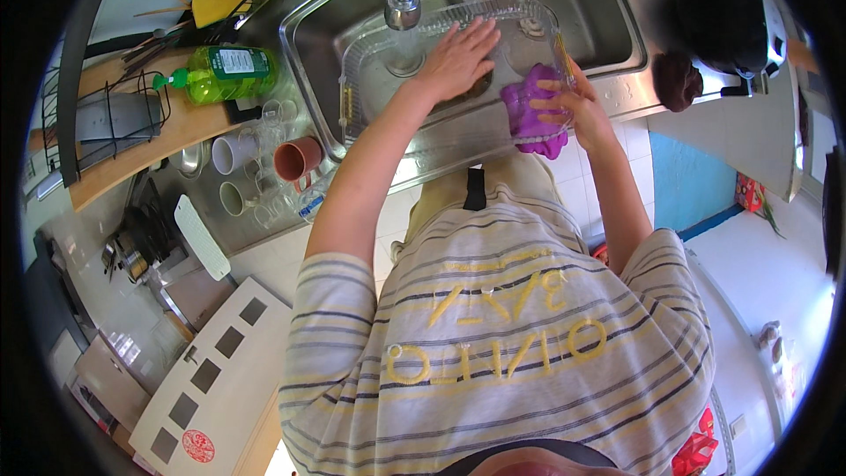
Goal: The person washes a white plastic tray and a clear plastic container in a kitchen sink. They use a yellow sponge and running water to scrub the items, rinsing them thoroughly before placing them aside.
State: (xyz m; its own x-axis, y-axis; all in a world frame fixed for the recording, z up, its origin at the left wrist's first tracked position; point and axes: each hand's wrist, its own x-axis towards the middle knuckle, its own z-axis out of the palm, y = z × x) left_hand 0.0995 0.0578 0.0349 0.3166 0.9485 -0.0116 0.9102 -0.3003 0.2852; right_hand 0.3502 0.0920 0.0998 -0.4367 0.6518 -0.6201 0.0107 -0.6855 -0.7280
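A clear plastic container (pixel 390 89) lies over the stainless steel double sink, beneath the metal faucet (pixel 402 10), from which water seems to run. My left hand (pixel 459 61) rests flat, fingers apart, on or inside the container, holding nothing that shows. At the container's right end, my right hand (pixel 568 106) presses a purple cloth (pixel 529 109) against the wall, with its fingers over the cloth and the rim. Part of the cloth hangs over the sink's front edge. Whether my left fingertips touch the container's bottom is hard to tell.
Left of the sink stand a reddish-brown mug (pixel 297 160), a white mug (pixel 232 152) and several clear glasses. A green dish soap bottle (pixel 228 74) lies above them by a wooden shelf (pixel 158 139). At the right are a black appliance (pixel 724 23) and a dark brown item (pixel 677 81).
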